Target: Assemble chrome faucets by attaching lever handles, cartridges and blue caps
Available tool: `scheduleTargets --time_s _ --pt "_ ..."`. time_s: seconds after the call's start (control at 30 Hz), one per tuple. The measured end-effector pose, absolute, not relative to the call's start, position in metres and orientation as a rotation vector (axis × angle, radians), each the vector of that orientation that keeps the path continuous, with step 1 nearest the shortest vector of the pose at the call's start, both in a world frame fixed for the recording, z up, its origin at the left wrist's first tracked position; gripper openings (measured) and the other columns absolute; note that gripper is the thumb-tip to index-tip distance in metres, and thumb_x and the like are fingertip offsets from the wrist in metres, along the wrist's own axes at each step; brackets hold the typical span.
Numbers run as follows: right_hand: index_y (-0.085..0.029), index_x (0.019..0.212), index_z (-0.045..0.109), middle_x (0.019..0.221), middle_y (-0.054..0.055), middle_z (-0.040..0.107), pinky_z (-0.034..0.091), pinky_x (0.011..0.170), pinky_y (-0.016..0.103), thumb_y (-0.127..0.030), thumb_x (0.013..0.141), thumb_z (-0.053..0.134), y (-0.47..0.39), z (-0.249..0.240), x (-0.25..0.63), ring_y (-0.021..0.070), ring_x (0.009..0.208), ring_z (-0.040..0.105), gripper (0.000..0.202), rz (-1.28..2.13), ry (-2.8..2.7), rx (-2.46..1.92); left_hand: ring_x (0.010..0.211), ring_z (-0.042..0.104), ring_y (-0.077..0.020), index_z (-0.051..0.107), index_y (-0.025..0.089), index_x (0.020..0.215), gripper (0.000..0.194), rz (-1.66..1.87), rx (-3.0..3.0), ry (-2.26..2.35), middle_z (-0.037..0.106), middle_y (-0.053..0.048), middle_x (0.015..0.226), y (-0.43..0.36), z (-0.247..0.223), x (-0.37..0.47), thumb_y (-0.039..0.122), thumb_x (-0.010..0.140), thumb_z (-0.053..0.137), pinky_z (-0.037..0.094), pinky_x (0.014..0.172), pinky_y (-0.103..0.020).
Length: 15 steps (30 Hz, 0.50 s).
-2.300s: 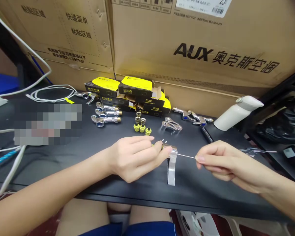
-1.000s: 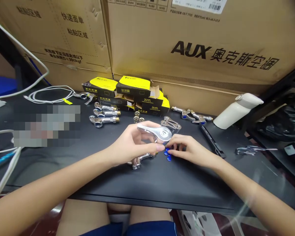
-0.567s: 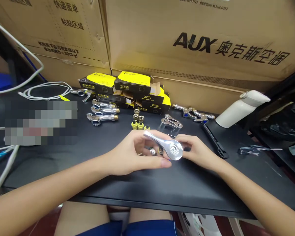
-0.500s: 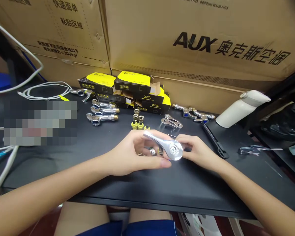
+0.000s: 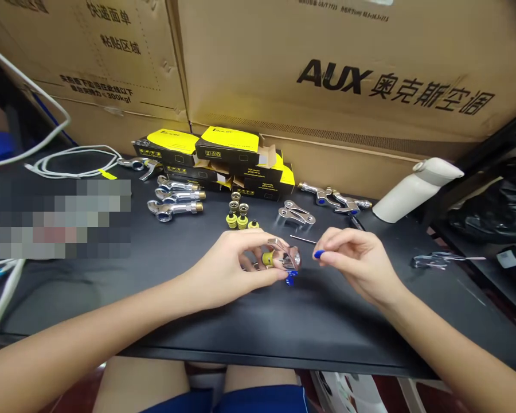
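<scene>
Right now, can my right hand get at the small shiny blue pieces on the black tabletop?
Probably yes: your right hand pinches one blue disc, but nothing visible blocks its way to the pieces below the silver metal handle.

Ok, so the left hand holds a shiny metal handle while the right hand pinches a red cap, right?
Not quite: the cap pinched in the right hand is blue, not red, as the head view shows. The left hand does hold the shiny metal handle.

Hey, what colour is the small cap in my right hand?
The small cap in your right hand is blue, seen best in the head view.
</scene>
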State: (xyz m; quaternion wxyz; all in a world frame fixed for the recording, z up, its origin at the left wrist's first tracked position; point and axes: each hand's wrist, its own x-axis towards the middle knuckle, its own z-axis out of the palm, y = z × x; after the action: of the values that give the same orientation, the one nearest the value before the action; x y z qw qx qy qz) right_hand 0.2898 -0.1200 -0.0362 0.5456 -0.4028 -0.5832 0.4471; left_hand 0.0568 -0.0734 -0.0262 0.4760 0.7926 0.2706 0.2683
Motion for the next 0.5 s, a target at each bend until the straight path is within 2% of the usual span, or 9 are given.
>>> scheduleTargets --time_s 0.27,0.5 --pt "-0.025 0.084 0.075 0.081 0.003 0.069 0.054 0.069 0.029 -0.011 0.076 0.073 -0.13 -0.045 0.277 0.0147 0.076 0.064 0.016 1.07 -1.529 -0.881 0.078 0.065 -0.0161 0.067 0.016 0.105 0.029 0.558 1.967 0.601 0.066 -0.005 0.09 -0.077 -0.03 0.06 0.028 0.079 0.067 0.054 0.058 -0.02" --pt "-0.025 0.095 0.075 0.083 0.004 0.063 0.051 0.067 0.029 -0.012 0.08 0.069 -0.132 -0.051 0.278 0.0146 0.075 0.06 0.021 0.669 -1.757 -0.912 0.077 0.063 -0.0154 0.068 0.016 0.101 0.03 0.54 1.912 0.665 0.066 -0.004 0.089 -0.077 -0.031 0.06 0.035 0.078 0.068 0.054 0.062 -0.022"
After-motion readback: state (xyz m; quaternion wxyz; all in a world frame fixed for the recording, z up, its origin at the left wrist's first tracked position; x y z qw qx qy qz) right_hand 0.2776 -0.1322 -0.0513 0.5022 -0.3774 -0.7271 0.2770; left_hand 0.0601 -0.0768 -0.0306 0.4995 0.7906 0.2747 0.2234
